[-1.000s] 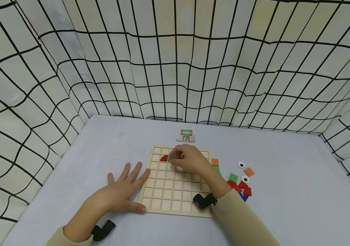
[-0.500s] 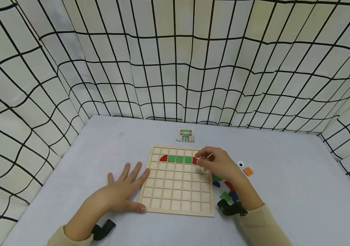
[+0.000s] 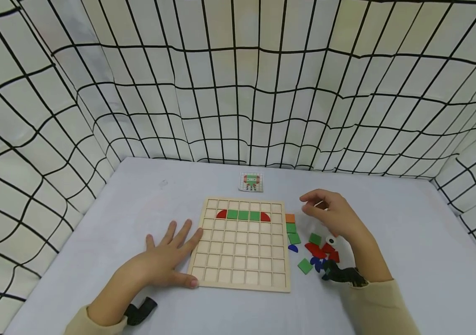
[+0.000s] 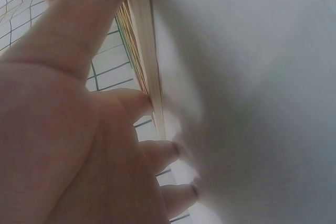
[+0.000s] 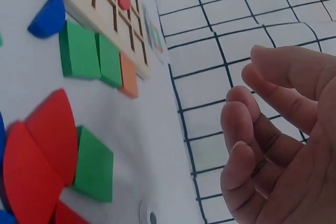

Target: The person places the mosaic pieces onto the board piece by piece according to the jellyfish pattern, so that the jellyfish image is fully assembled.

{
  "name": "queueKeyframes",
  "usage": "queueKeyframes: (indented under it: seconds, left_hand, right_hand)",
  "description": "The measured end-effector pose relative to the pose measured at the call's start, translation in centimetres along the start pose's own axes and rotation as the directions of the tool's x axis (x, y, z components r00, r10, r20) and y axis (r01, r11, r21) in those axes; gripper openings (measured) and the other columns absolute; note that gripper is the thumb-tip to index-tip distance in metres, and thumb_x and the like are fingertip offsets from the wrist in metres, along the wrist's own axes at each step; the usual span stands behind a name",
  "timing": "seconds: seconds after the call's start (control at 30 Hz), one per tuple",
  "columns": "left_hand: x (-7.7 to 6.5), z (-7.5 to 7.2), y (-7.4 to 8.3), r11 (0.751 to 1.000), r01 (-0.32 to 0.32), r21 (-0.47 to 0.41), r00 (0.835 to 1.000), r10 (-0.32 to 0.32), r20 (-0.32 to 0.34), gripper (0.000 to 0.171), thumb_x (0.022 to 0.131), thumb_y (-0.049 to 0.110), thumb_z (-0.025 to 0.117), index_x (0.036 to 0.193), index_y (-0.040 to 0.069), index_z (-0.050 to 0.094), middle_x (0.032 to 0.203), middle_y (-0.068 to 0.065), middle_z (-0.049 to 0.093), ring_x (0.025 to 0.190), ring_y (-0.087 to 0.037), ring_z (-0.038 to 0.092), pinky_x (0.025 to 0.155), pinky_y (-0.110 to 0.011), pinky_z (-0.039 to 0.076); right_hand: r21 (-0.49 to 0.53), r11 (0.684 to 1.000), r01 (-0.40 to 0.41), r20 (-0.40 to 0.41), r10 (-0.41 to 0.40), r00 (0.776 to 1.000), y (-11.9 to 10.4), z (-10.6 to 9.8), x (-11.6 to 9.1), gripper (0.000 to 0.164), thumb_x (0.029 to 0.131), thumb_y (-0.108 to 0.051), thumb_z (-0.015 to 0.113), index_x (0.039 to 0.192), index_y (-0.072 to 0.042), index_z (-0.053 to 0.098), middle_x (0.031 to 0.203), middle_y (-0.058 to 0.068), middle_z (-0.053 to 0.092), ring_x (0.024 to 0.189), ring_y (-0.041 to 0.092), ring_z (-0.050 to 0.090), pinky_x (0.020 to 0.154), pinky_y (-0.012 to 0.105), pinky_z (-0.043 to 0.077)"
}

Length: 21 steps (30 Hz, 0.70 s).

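My left hand (image 3: 167,260) lies with fingers spread at the left edge of a wooden grid board (image 3: 221,249), thumb and index finger touching its rim. In one upper row of the board sit a red quarter-round piece (image 3: 221,214), several green square tiles (image 3: 243,215) and a second red quarter-round piece (image 3: 265,217). My right hand (image 3: 336,214) hovers right of the board, fingers loosely bent and nothing between them. Its wrist view shows the bare fingers (image 5: 239,121) apart from the loose pieces. Below that hand lie red pieces (image 3: 315,250) and a white eye disc (image 3: 330,240).
Along the board's right edge are an orange square (image 3: 290,218), green tiles (image 3: 294,238) and a blue half-round (image 3: 293,248). More blue pieces (image 3: 318,265) and a green tile (image 3: 305,266) lie nearby. A pattern card (image 3: 251,182) lies behind the board. Black-and-white netting (image 3: 238,102) surrounds the table.
My right hand set green tiles and the right red quarter-round piece in the row, let go and moved right, off the board. The left hand has stayed in place.
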<state>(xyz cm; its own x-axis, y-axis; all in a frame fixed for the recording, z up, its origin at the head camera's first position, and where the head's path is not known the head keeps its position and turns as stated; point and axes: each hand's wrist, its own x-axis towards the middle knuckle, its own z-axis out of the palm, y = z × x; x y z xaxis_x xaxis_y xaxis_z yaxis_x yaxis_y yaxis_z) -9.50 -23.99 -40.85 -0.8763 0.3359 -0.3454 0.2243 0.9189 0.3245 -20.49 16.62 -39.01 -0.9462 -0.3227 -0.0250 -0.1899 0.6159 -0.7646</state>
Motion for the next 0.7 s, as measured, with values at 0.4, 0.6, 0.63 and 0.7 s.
queueKeyframes:
  seconds: [0.4,0.6,0.63,0.7]
  left_hand:
    - [0.2,-0.1,-0.1,1.000,-0.006,0.016,1.000,0.006,-0.011,0.119,0.069,0.075,0.070,0.161,0.022,0.017,0.168,-0.016,-0.001,0.150,-0.050,-0.008,0.094,-0.088,-0.004]
    - [0.1,-0.1,0.0,1.000,-0.016,0.000,1.000,0.016,-0.008,0.118,0.070,0.074,0.070,0.161,0.021,0.019,0.168,-0.017,0.000,0.149,-0.051,-0.008,0.093,-0.088,-0.004]
    - [0.1,-0.1,0.0,1.000,-0.014,-0.003,1.000,0.014,-0.007,0.118,0.070,0.074,0.070,0.161,0.021,0.019,0.168,-0.017,0.000,0.149,-0.051,-0.008,0.093,-0.088,-0.004]
    - [0.0,-0.1,0.0,1.000,-0.012,-0.009,1.000,0.012,-0.004,0.118,0.070,0.074,0.071,0.161,0.021,0.019,0.168,-0.016,0.000,0.150,-0.051,-0.008,0.093,-0.088,-0.004]
  right_hand:
    - [-0.158,0.986,-0.061,0.083,0.075,0.994,1.0,2.0,1.0,0.029,0.094,-0.027,0.067,0.121,-0.018,0.069,0.104,0.002,0.065,0.097,0.023,0.059,0.077,0.034,0.054]
    - [-0.191,0.979,-0.074,0.102,0.094,0.990,0.9,3.0,1.0,0.033,0.095,-0.026,0.066,0.126,-0.016,0.067,0.108,0.003,0.065,0.099,0.023,0.060,0.078,0.035,0.055]
    - [-0.206,0.976,-0.067,0.109,0.091,0.990,0.9,3.2,1.0,0.034,0.095,-0.026,0.066,0.127,-0.016,0.067,0.110,0.003,0.065,0.099,0.022,0.059,0.078,0.034,0.055]
    - [-0.234,0.971,-0.051,0.124,0.082,0.989,0.9,3.4,1.0,0.036,0.095,-0.027,0.066,0.129,-0.016,0.066,0.111,0.004,0.064,0.097,0.021,0.058,0.075,0.032,0.054]
